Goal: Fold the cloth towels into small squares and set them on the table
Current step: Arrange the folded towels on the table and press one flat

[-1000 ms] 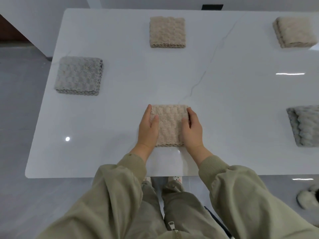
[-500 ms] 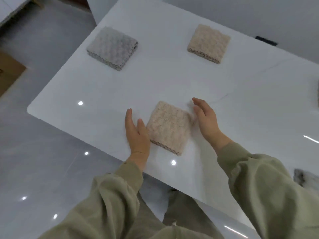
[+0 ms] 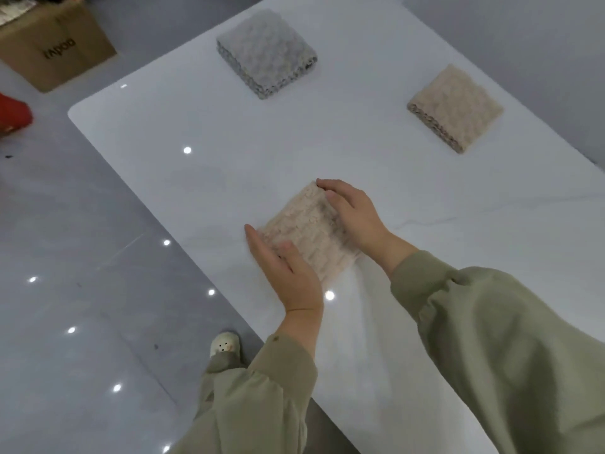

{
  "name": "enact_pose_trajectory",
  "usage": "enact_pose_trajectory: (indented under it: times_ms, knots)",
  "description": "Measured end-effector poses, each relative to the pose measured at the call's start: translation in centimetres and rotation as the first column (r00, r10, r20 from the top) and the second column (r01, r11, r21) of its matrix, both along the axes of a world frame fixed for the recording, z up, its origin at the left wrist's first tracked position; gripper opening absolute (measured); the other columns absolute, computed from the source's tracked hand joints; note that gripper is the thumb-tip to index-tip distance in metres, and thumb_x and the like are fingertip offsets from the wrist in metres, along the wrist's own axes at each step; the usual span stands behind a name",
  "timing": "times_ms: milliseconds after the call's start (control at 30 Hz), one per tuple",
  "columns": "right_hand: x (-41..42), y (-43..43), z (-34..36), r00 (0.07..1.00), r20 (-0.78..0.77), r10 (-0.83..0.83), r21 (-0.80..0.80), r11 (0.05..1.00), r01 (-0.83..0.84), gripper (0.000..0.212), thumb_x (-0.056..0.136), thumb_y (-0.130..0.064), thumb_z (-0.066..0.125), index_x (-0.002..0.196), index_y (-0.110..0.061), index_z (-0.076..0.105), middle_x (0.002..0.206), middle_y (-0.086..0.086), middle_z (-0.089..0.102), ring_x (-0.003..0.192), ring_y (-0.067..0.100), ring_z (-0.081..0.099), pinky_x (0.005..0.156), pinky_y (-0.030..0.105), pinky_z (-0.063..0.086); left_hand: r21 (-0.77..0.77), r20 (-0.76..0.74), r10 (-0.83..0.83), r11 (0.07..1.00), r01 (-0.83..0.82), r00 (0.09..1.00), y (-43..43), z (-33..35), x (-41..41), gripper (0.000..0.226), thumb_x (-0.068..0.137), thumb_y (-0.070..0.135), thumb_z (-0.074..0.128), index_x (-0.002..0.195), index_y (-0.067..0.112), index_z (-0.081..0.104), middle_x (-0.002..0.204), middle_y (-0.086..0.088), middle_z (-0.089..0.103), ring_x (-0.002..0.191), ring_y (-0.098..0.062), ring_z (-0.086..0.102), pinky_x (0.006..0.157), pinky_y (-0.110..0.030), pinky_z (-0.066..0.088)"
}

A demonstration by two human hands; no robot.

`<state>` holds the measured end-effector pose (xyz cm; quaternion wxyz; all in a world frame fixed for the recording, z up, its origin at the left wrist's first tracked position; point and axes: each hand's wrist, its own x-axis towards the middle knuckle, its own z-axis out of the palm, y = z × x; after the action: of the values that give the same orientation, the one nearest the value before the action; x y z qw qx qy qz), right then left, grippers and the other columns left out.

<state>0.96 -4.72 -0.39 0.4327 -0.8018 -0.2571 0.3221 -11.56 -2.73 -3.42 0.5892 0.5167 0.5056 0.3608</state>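
Hands squaring a plush beige folded cloth towel (image 3: 302, 232) on the glossy white bench (image 3: 196, 178).
Left hand (image 3: 288, 273) lies straight-fingered against its left side; right hand (image 3: 355, 216) rests loosely over its right. Soft, light, springy: probably best gripped by opposite edges.

I see a glossy white table (image 3: 203, 119) running from 11 o'clock down to 5 o'clock, with faint grey veins. At 8 o'clock the polished grey floor (image 3: 65, 204) throws back small round light spots (image 3: 32, 279). A cardboard box (image 3: 55, 44) stands on it at 10 o'clock, and a pale grey wall (image 3: 523, 34) closes 1 o'clock.
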Motion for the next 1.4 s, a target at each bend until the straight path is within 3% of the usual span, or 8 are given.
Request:
enact_pose_trajectory:
  times_ms: [167, 367, 467, 633, 767, 900, 1167, 1400]
  knots:
    - [-0.2, 0.1, -0.1, 0.999, -0.032, -0.032, 0.031, 0.999, 0.033, 0.029, 0.099, -0.022, 0.043, 0.123, -0.020, 0.059, 0.119, -0.014, 0.057, 0.113, 0.001, 0.049, 0.086, -0.001, 0.033, 0.021, -0.011, -0.004, 1.000, 0.005, 1.000, -0.6, 0.0, 0.6, 0.063, 0.093, 0.028, 0.031, 0.149, 0.010, 0.011, 0.157, 0.000, 0.012, 0.141, -0.001, 0.011, 0.113, -0.012, 0.012]
    - [-0.6, 0.3, 0.5, 1.000, -0.019, -0.011, -0.002, 1.000, 0.010, 0.031, 0.099, -0.022, 0.042, 0.126, -0.018, 0.057, 0.124, -0.012, 0.056, 0.115, 0.000, 0.046, 0.095, 0.010, 0.032, 0.044, -0.054, -0.058, 0.997, 0.060, 0.997, -0.1, 0.1, 0.3, 0.064, 0.092, 0.030, 0.032, 0.149, 0.008, 0.011, 0.156, -0.005, 0.011, 0.145, -0.012, 0.009, 0.119, -0.037, 0.014]
    - [-0.4, -0.1, 1.5, 0.999, 0.039, -0.032, -0.049, 0.998, 0.034, 0.034, 0.099, -0.025, 0.041, 0.129, -0.018, 0.055, 0.134, -0.009, 0.053, 0.120, 0.001, 0.045, 0.098, 0.010, 0.031, 0.215, -0.130, -0.180, 0.955, 0.205, 0.975, 1.3, 1.0, -0.9, 0.061, 0.089, 0.030, 0.032, 0.146, 0.022, 0.013, 0.156, -0.004, 0.011, 0.145, -0.015, 0.007, 0.119, -0.044, 0.012]
    - [-1.0, 0.0, 3.2, 0.956, 0.293, -0.003, -0.214, 0.974, 0.068, 0.042, 0.100, -0.033, 0.037, 0.138, -0.018, 0.043, 0.152, -0.002, 0.032, 0.139, 0.011, 0.028, 0.109, 0.021, 0.018, 0.367, -0.621, -0.406, 0.605, 0.707, 0.670, 7.3, 2.9, -1.0, 0.066, 0.086, 0.036, 0.025, 0.147, 0.013, 0.024, 0.158, -0.007, 0.009, 0.146, -0.020, -0.003, 0.115, -0.045, -0.001]
    - [-1.8, 2.9, 4.6, 0.857, 0.511, 0.070, -0.352, 0.926, 0.134, 0.049, 0.098, -0.033, 0.038, 0.143, -0.013, 0.034, 0.157, 0.007, 0.016, 0.145, 0.021, 0.014, 0.118, 0.039, 0.005, 0.378, -0.861, -0.275, 0.216, 0.900, 0.428, 14.0, 4.2, -0.3, 0.063, 0.090, 0.038, 0.033, 0.148, 0.014, 0.025, 0.156, -0.014, 0.015, 0.145, -0.032, 0.008, 0.112, -0.055, 0.008]
    - [-2.9, 9.3, 6.1, 0.737, 0.673, 0.064, -0.395, 0.873, 0.285, 0.055, 0.096, -0.034, 0.038, 0.145, -0.010, 0.029, 0.158, 0.011, 0.010, 0.146, 0.025, 0.008, 0.117, 0.045, 0.003, 0.233, -0.965, -0.131, -0.049, 0.971, 0.225, 23.0, 7.3, 0.9, 0.067, 0.098, 0.045, 0.028, 0.151, 0.017, -0.002, 0.158, -0.009, -0.011, 0.144, -0.028, -0.016, 0.113, -0.050, -0.007]
    - [-5.8, 20.8, 7.5, 0.738, 0.651, -0.178, -0.358, 0.786, 0.505, 0.056, 0.097, -0.036, 0.035, 0.146, -0.009, 0.027, 0.158, 0.011, 0.009, 0.146, 0.025, 0.008, 0.117, 0.046, 0.004, 0.197, -0.980, -0.084, -0.282, 0.939, 0.181, 35.9, 12.3, 2.5, 0.067, 0.099, 0.045, 0.027, 0.150, 0.018, -0.007, 0.157, -0.007, -0.018, 0.143, -0.026, -0.019, 0.115, -0.049, -0.007]
    - [-3.1, 24.9, 7.4, 0.693, 0.625, -0.359, -0.233, 0.762, 0.605, 0.055, 0.097, -0.032, 0.039, 0.146, -0.009, 0.027, 0.158, 0.009, 0.013, 0.146, 0.023, 0.010, 0.119, 0.039, 0.008, 0.252, -0.945, -0.281, -0.307, 0.918, 0.166, 40.0, 12.7, 8.3, 0.064, 0.099, 0.038, 0.030, 0.151, 0.017, -0.001, 0.158, -0.004, -0.012, 0.144, -0.023, -0.018, 0.117, -0.045, -0.003]
